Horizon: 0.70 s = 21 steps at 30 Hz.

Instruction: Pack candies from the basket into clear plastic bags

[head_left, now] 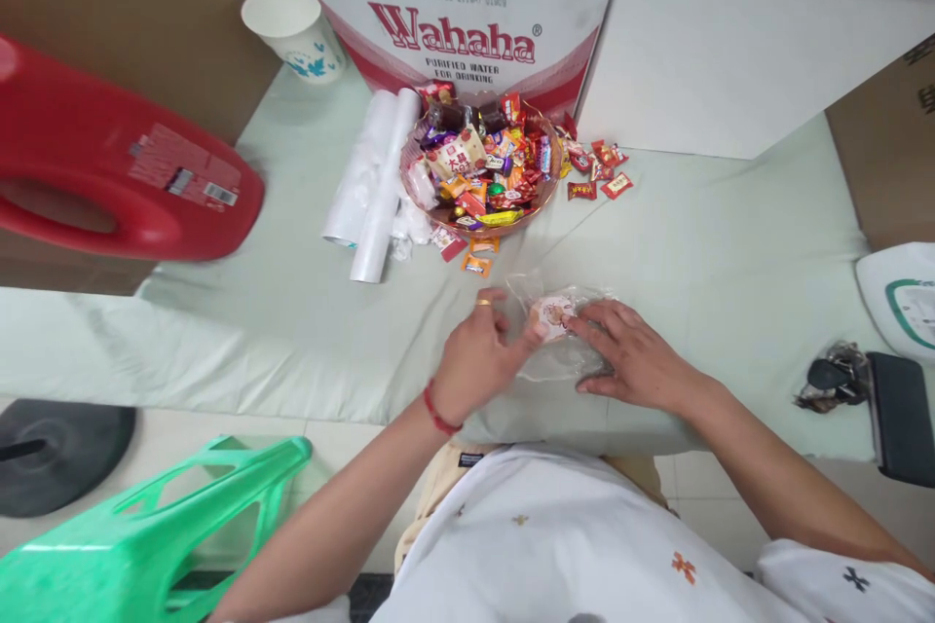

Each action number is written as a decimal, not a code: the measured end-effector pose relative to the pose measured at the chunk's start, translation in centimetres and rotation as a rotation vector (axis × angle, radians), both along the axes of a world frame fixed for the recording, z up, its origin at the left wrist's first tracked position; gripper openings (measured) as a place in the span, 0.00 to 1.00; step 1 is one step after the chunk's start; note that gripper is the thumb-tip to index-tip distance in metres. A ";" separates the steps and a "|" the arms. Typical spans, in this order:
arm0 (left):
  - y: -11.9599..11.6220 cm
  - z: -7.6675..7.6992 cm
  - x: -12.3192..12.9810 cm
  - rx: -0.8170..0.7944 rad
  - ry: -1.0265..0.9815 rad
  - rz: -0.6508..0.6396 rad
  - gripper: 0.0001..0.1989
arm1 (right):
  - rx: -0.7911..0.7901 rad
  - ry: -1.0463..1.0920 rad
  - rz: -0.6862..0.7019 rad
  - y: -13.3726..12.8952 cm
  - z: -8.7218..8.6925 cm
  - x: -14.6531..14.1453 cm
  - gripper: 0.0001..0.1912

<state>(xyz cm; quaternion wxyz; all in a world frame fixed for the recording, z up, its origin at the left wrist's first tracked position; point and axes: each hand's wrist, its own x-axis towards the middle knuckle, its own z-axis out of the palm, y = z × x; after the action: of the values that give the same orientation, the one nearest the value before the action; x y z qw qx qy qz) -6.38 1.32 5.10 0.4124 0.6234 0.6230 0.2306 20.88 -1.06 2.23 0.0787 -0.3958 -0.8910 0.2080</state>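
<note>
A small white wrapped candy [556, 318] with brownish print lies in or on a clear plastic bag [544, 365] near the table's front edge. The thumb of my left hand [478, 355] reaches to the candy's left side; its other fingers are bent and apart from the thumb, a ring on one of them. From the right, my right hand [635, 355] rests over the bag with fingers spread, one fingertip touching the candy. Beyond both hands, a pinkish clear bowl [541, 206] is heaped with mixed candies [486, 165].
Loose candies [603, 170] lie beside the bowl, with plastic bag rolls [384, 185] left of it. A Wahaha carton [467, 10] stands behind. A paper cup [296, 29] and red jug [146, 165] are left; keys [833, 375] and a phone [902, 417] are right. A green stool [175, 526] stands below.
</note>
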 end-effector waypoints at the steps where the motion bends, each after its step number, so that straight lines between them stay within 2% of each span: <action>1: 0.0 -0.4 0.6 -0.014 0.030 0.021 0.30 | 0.004 -0.002 -0.002 0.0 0.0 0.0 0.49; 2: 0.0 -0.7 1.0 -0.016 0.050 0.042 0.29 | 0.007 -0.007 -0.003 0.0 0.0 0.0 0.49; 5: -0.2 -1.8 0.5 -0.020 0.006 0.085 0.10 | 0.014 -0.032 0.005 -0.1 0.1 -0.1 0.47; 8: -0.8 -2.4 -2.1 -0.106 -0.034 0.143 0.10 | 0.028 -0.050 0.017 -0.2 0.2 -0.2 0.43; 11: -1.7 -2.8 -4.9 -0.142 0.096 0.195 0.10 | 0.038 -0.049 0.013 -0.2 0.3 -0.3 0.40; 13: -2.1 -2.6 -6.0 -0.050 0.193 0.251 0.10 | 0.040 -0.042 0.008 -0.2 0.3 -0.4 0.40; 15: -2.1 -2.0 -6.3 0.179 0.231 0.275 0.10 | 0.043 -0.035 0.008 -0.2 0.3 -0.4 0.40; 17: -1.4 -0.9 -5.8 0.479 0.201 0.176 0.15 | 0.047 -0.032 0.008 -0.2 0.3 -0.4 0.41; 18: -0.9 -0.3 -5.3 0.613 0.169 0.074 0.19 | 0.049 -0.034 0.008 -0.2 0.3 -0.4 0.41; 20: 0.2 0.8 -4.1 0.765 0.094 -0.174 0.26 | 0.054 -0.041 0.008 -0.2 0.3 -0.4 0.41; 21: 0.7 1.2 -3.6 0.793 0.062 -0.317 0.28 | 0.059 -0.043 0.010 -0.3 0.3 -0.4 0.41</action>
<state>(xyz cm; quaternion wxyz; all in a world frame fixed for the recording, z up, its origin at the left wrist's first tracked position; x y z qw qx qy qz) -9.97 2.06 6.28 0.1523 0.8284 0.3947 0.3672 20.47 -1.31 2.55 0.0699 -0.3932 -0.9002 0.1736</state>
